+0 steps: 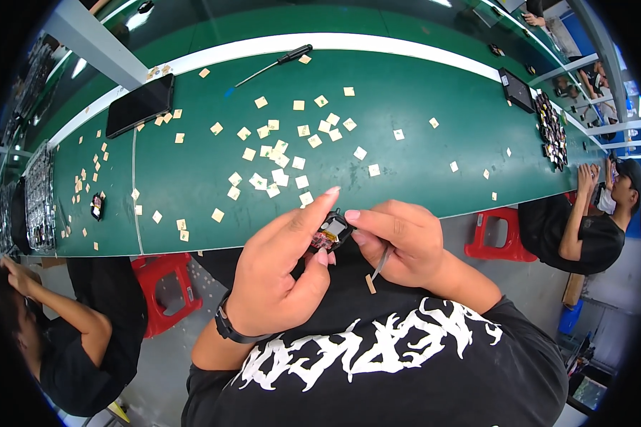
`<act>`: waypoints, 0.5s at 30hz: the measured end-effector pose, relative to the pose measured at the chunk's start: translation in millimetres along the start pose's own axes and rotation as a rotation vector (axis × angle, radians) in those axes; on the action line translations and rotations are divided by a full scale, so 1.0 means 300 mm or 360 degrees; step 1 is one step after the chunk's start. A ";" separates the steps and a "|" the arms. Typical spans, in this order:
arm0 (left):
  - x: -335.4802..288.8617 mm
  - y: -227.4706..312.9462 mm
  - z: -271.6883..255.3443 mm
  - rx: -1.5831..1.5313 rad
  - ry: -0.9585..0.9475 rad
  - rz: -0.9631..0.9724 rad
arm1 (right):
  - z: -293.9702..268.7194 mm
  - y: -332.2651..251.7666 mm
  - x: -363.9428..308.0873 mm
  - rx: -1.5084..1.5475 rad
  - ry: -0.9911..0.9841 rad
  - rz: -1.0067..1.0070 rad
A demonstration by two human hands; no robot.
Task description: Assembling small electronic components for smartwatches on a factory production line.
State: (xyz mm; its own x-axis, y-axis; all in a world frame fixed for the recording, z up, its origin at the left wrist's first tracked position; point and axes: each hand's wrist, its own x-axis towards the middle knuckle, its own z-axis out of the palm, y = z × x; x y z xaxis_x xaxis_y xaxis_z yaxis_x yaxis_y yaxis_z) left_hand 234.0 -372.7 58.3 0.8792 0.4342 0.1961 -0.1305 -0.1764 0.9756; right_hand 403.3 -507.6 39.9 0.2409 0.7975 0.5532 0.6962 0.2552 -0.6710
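My left hand (pixel 281 267), a dark watch on its wrist, is closed around a small black electronic device (pixel 332 229) at the table's near edge. The device's casing is open, with a silvery block and reddish and yellowish parts showing inside. With thumb and forefinger, my right hand (pixel 404 235) touches the device's right edge. A thin grey metal tool (pixel 382 263), perhaps tweezers, is held in the same hand and points down toward my shirt. By its lower end is a narrow tan strip (pixel 370 284); whether they touch, I cannot tell.
Many small cream paper squares (pixel 299 105) lie scattered over the green table (pixel 406 92). A screwdriver (pixel 274 67) and a black tablet-like panel (pixel 141 105) lie along the back. Another device (pixel 97 206) sits left. Co-workers sit both sides, near red stools (pixel 495 235). Several dark parts (pixel 550 132) are grouped right.
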 end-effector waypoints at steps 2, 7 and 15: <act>-0.007 0.001 -0.014 0.0155 0.0015 -0.0060 | 0.007 0.000 0.007 -0.0017 -0.0012 -0.0008; 0.004 -0.051 -0.051 0.0420 0.0232 -0.0011 | -0.072 0.044 -0.020 -0.0291 0.0066 0.0105; -0.091 -0.192 -0.482 0.1604 0.1331 -0.0261 | -0.406 0.284 -0.196 -0.0895 0.0608 0.0727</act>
State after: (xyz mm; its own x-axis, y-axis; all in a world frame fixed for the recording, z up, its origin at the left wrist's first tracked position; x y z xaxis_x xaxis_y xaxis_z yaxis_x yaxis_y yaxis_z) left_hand 151.3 -246.5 10.9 0.2582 0.8603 0.4396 0.6657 -0.4882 0.5644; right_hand 530.9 -599.3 10.3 0.7260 0.4892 0.4834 0.6842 -0.4430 -0.5792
